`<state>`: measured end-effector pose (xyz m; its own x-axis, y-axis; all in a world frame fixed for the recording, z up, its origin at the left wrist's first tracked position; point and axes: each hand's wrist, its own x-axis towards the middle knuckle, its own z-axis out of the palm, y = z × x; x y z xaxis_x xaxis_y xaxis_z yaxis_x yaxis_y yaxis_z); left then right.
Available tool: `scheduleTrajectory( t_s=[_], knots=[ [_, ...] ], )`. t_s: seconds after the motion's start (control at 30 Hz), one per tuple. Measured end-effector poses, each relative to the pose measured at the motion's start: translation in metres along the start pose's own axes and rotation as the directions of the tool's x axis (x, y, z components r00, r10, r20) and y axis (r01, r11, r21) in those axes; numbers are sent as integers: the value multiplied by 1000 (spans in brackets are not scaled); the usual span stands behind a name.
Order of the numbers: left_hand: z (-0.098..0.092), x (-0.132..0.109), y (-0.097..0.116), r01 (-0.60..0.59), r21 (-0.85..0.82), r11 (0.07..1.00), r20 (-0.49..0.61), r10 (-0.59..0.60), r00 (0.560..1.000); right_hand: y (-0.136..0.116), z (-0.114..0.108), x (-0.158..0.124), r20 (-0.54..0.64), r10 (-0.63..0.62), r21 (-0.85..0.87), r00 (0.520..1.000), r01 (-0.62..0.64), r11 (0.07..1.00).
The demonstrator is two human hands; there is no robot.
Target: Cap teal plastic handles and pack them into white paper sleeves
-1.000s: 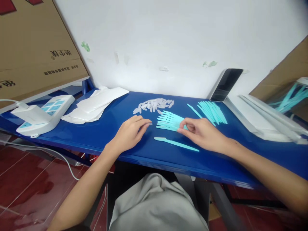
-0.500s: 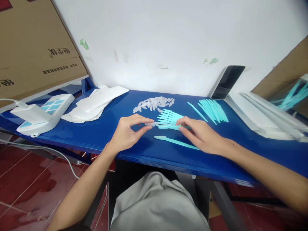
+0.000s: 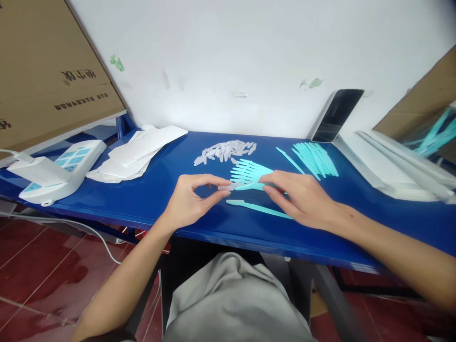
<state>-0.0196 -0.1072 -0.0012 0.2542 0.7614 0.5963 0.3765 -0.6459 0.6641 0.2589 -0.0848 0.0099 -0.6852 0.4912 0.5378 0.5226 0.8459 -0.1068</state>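
Note:
Between thumb and forefinger, my left hand [image 3: 194, 197] pinches a small translucent cap [image 3: 231, 186]. The cap meets the tip of a turquoise stick [image 3: 251, 186], whose handle my right hand [image 3: 297, 194] grips. Just behind lies a fan of turquoise sticks [image 3: 249, 171], partly hidden by my right fingers. One capped turquoise stick [image 3: 258, 208] rests nearer the table's front edge. A pile of translucent caps [image 3: 226, 150] is further back. To the right, more turquoise sticks [image 3: 315, 159] lie in a bunch, with a single stick [image 3: 289, 159] beside them.
White paper packets [image 3: 137, 154] and a power strip [image 3: 66, 171] with a charger lie on the left of the blue table [image 3: 142, 202]. A phone [image 3: 338, 116] leans on the wall. White packaging [image 3: 392, 171] and a clear bag of sticks [image 3: 436, 135] are at the right.
My left hand has moved slightly right, bringing the cap over the tip of the stick in my right hand. The whole view has shifted slightly.

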Motion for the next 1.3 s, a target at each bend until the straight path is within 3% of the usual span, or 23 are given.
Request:
scheduleTrajectory(
  t_s=[0.17,0.37,0.73,1.3],
  knots=[
    [3,-1,3,-18,41,999,78,15,997,0,-2,0,-20,10,9,1000,-10,1000],
    [3,2,2,52,14,999,-27,-52,998,3,-10,2,-9,32,-75,999,-33,997],
    [3,0,2,48,7,999,11,-48,999,3,-9,2,42,50,-69,998,-47,997],
    [10,-3,11,130,-230,965,215,-80,973,-8,-1,-1,106,-48,134,993,34,990]
  ],
)
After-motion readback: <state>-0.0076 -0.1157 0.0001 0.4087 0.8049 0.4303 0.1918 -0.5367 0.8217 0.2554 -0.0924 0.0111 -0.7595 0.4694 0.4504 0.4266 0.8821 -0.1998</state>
